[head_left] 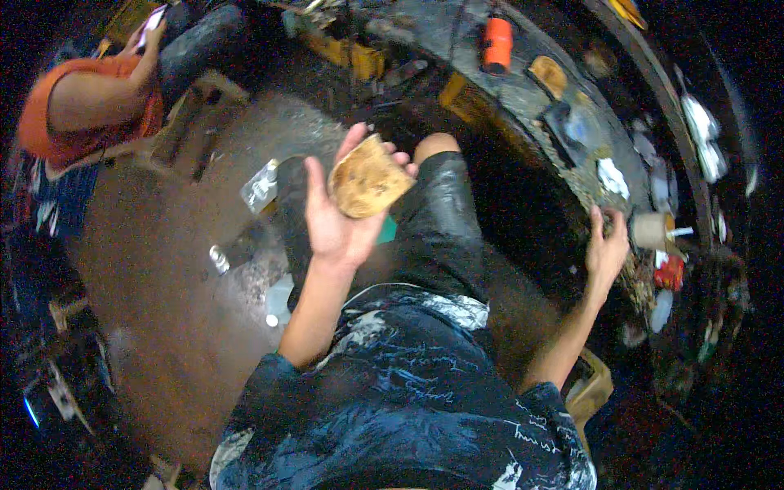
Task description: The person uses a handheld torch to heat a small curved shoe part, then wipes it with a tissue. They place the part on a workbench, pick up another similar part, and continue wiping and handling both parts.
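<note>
In the head view, the two hands were well apart. The left hand [333, 233] held a tan, round-edged wooden-looking piece [367, 181] against its palm, with the thumb spread away. The right hand [607, 249] was near a beige cylinder [650, 231]; whether it grasped something, I could not tell.
</note>
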A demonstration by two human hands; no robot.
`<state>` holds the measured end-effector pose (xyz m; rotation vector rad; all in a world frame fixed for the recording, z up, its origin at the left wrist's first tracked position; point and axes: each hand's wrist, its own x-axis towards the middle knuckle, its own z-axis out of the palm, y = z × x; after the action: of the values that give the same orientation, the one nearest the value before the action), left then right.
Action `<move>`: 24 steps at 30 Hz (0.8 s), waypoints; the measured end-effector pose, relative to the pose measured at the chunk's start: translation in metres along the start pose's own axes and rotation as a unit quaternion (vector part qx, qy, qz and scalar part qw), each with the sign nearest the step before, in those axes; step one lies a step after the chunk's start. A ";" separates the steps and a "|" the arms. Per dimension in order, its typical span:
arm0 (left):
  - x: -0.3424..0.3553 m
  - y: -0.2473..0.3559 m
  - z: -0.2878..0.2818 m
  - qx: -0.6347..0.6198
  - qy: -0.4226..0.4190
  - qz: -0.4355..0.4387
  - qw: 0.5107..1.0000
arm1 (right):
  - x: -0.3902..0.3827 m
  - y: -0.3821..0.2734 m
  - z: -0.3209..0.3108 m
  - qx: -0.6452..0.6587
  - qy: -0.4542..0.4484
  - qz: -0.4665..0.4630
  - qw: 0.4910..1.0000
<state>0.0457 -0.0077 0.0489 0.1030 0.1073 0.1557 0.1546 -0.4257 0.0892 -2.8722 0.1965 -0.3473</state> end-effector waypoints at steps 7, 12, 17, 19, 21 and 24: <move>-0.002 -0.013 0.034 0.092 -0.023 0.003 0.996 | -0.072 -0.131 -0.008 0.364 0.006 -0.057 0.929; -0.008 -0.030 0.049 0.237 0.047 0.066 0.968 | -0.110 -0.226 -0.007 0.591 -0.174 -0.233 0.752; -0.013 -0.029 0.053 0.360 0.049 0.121 0.924 | -0.115 -0.252 -0.005 0.466 -0.123 -0.354 0.801; -0.014 -0.029 0.053 0.403 0.044 0.124 0.906 | -0.116 -0.251 -0.003 0.437 -0.109 -0.367 0.814; -0.014 -0.030 0.052 0.430 0.031 0.136 0.892 | -0.116 -0.248 -0.001 0.442 -0.103 -0.366 0.813; -0.015 -0.035 0.051 0.502 0.044 0.159 0.849 | -0.117 -0.243 -0.001 0.444 -0.098 -0.360 0.815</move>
<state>0.0424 -0.0489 0.0970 1.1746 0.2566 0.4263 0.0665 -0.1733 0.1260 -1.8962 -0.8810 -0.1788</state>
